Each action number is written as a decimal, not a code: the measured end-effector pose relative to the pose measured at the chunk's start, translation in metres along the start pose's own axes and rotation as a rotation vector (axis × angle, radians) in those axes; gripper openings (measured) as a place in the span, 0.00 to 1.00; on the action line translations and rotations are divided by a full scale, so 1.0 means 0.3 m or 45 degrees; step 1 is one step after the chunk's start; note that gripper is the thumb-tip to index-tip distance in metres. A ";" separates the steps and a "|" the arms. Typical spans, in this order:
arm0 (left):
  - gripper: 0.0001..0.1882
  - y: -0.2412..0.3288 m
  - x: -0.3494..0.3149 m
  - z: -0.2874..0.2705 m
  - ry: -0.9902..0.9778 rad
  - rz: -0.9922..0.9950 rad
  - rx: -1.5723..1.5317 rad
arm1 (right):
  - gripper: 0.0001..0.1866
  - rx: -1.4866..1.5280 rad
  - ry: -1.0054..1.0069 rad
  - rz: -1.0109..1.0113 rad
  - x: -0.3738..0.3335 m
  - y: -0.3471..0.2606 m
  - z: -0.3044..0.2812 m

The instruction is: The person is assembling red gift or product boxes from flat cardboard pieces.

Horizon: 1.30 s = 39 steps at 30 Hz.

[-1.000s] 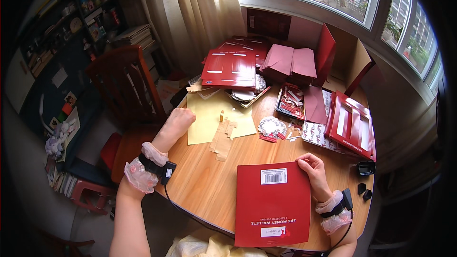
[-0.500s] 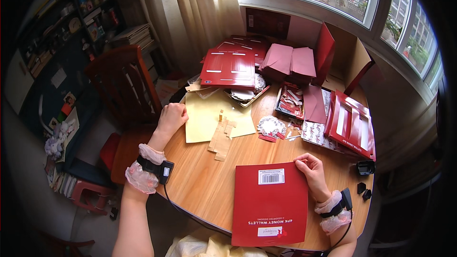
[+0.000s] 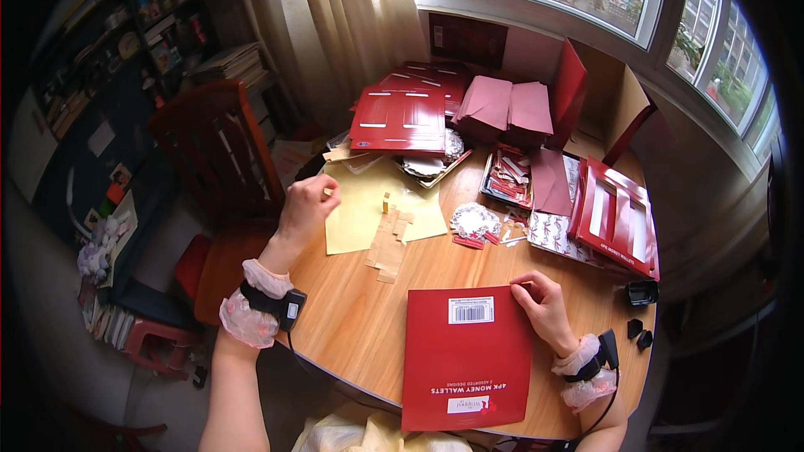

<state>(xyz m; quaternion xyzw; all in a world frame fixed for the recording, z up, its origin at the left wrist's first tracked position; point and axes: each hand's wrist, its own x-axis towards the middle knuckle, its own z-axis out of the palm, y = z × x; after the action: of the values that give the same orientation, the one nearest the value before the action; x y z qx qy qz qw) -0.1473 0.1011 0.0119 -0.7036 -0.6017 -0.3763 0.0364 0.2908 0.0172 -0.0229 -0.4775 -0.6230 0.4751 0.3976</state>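
A flat red cardboard wallet, with a white barcode label, lies at the table's near edge. My right hand pinches its upper right corner between thumb and fingers. My left hand is raised beside the left edge of a yellow sheet. Its fingers are closed round a small yellowish piece, too small to name for certain. Tan strips of tape overlap on the sheet and the wood, and one small piece sticks up.
Red printed cards and pink envelopes are stacked at the back. Paper doilies, a tray of red scraps and red window-cut cards lie centre and right. Black pieces sit at the right edge. A wooden chair stands left.
My left hand has moved slightly up and right, its fingers now showing a small yellowish piece. The red wallet and my right hand have shifted slightly left.
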 end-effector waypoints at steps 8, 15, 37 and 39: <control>0.10 0.316 -0.047 0.066 -0.184 0.655 -0.278 | 0.06 -0.546 0.089 -0.160 0.027 -0.065 -0.029; 0.08 0.496 -0.073 0.096 -0.077 1.076 -0.296 | 0.12 0.275 -0.118 0.154 -0.035 -0.136 0.033; 0.08 0.606 -0.160 0.129 0.046 1.620 -0.105 | 0.07 0.991 -0.104 0.628 -0.068 -0.157 0.085; 0.08 0.602 -0.162 0.134 0.058 1.630 -0.102 | 0.07 0.970 -0.095 0.586 -0.066 -0.151 0.086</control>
<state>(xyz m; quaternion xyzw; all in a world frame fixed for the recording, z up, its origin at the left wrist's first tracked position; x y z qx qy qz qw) 0.0305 0.0322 0.0277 -0.9163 -0.0469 -0.3171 0.2402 0.2610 -0.0119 0.0144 -0.4056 -0.2949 0.7638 0.4063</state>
